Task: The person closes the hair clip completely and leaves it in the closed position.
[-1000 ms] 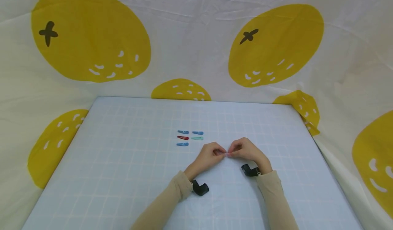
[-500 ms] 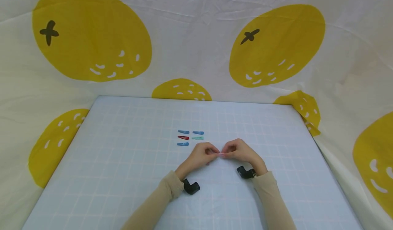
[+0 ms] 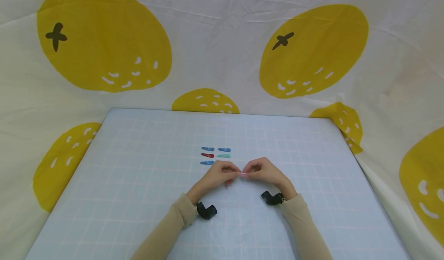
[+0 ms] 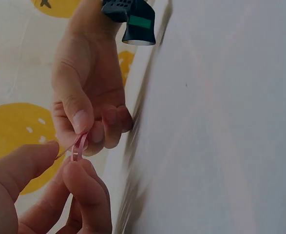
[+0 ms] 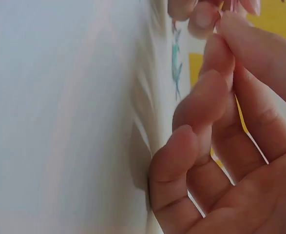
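A small pink snap hair clip (image 4: 79, 145) is held between my two hands, raised a little off the table. My right hand (image 3: 266, 172) pinches one end of it between thumb and forefinger. At the other end, my left hand (image 3: 216, 176) grips it with its fingertips. In the left wrist view its two pink strips look spread apart, and the fingertips cover both ends. Just behind the left hand lie more hair clips: a red one (image 3: 207, 155), a mint green one (image 3: 224, 156) and several blue ones, one of them a blue clip (image 3: 207, 163) close to the knuckles.
The table (image 3: 145, 190) has a pale checked cover. Behind and beside it hangs a white cloth (image 3: 215, 40) with large yellow fruit prints. A black wrist camera (image 3: 207, 211) sits on the left wrist and another black camera (image 3: 272, 198) on the right.
Both hands have drifted left together across the table with the pink hair clip between them. The clips lying on the table have stayed put.
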{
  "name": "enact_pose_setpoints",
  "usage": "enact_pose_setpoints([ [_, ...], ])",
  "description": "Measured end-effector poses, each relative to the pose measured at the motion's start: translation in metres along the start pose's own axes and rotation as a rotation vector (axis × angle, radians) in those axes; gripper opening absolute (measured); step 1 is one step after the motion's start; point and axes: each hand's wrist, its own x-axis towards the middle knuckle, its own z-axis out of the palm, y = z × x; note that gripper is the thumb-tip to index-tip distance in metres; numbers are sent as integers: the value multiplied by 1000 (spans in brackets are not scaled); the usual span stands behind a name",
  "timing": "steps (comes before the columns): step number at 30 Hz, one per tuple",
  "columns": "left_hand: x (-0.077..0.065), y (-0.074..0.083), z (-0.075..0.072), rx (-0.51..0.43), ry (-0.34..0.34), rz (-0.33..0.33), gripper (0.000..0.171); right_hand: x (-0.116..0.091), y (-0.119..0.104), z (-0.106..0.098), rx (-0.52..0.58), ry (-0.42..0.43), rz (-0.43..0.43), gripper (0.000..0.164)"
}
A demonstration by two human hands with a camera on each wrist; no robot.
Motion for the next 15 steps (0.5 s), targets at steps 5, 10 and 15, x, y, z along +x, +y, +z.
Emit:
enact_pose_setpoints([
  [5,-7,0,-9,-10,-16,-17,13,4,-2,7,66,5,1,7],
  [10,-14,-1,-17,-3,-16,-34,17,7,-5,16,133,19,17,9],
  [15,-22,-1,-23,11,3,-75,20,9,-9,26,179,7,10,12],
])
